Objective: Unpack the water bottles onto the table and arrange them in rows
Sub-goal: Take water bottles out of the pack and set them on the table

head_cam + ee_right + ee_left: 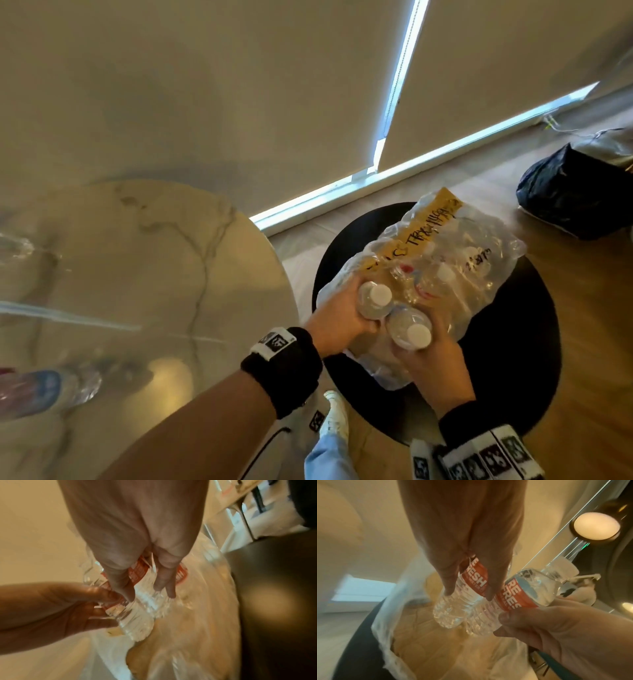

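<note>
Head view: the left hand (337,313) grips one water bottle (375,303) by its body, white cap up, and the right hand (433,356) grips a second bottle (409,330) just beside it; both sit at the near, torn end of the plastic-wrapped pack (442,260), which rests on a round black stool (520,342). The marble table (144,274) lies to the left, with a blurred bottle (48,387) already on it at the near left edge. Left wrist view: the fingers (448,580) of the left hand are curled round a bottle with a red label (475,576), and the other hand (556,627) clamps the neighbouring bottle (518,595), the two bottles touching side by side above the open wrap (385,622). Right wrist view: the right hand's fingers (163,580) wrap the ribbed lower body of its bottle (147,599), though blur hides just how firmly, and the left hand (60,609) holds the bottle beside it. To do this step well, I would draw both bottles straight up and clear of the loose film so it does not snag or drag the pack off the stool, keep them upright, then carry them left and stand them close to the bottle on the table, in line with it.
</note>
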Demonstrator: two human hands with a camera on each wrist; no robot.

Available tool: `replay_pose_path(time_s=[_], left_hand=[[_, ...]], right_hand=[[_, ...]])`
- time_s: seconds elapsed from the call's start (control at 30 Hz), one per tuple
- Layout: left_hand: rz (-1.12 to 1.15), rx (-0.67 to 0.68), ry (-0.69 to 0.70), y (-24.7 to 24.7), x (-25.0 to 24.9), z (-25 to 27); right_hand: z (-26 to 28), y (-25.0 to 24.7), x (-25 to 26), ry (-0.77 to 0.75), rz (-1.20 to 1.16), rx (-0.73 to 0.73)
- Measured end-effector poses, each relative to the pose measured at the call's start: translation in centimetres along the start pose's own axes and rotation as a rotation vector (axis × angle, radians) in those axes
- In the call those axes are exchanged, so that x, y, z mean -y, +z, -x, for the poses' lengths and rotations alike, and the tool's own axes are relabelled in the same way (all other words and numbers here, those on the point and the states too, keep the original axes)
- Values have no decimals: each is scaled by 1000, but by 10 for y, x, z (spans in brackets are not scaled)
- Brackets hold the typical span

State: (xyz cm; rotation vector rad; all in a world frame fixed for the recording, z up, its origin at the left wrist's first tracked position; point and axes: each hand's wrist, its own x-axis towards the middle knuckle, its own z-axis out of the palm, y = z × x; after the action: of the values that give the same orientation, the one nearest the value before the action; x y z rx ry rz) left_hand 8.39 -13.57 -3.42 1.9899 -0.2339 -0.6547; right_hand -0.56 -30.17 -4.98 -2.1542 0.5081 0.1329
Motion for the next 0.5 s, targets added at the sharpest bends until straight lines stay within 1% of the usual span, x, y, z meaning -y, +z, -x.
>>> replay_pose_path(time_s=[0.03,0.1,0.2,0.27,0.37,0.5], left_hand=[[-10,3,0,-9,-3,21],[17,-66,18,-27,8,67],[102,-223,-35,-58,38,144],[145,-351,-110,-81,68,199],[154,-527,-255,-119,116,274],[135,-674,-359,-165,174,353]], right_hand=[[12,-3,14,-42,7,18],[37,-2,49,-85,1,90],[76,28,97,-173,0,264],[101,67,121,-196,12,401],[138,142,152,-206,11,555],[184,239,189,-191,6,690]])
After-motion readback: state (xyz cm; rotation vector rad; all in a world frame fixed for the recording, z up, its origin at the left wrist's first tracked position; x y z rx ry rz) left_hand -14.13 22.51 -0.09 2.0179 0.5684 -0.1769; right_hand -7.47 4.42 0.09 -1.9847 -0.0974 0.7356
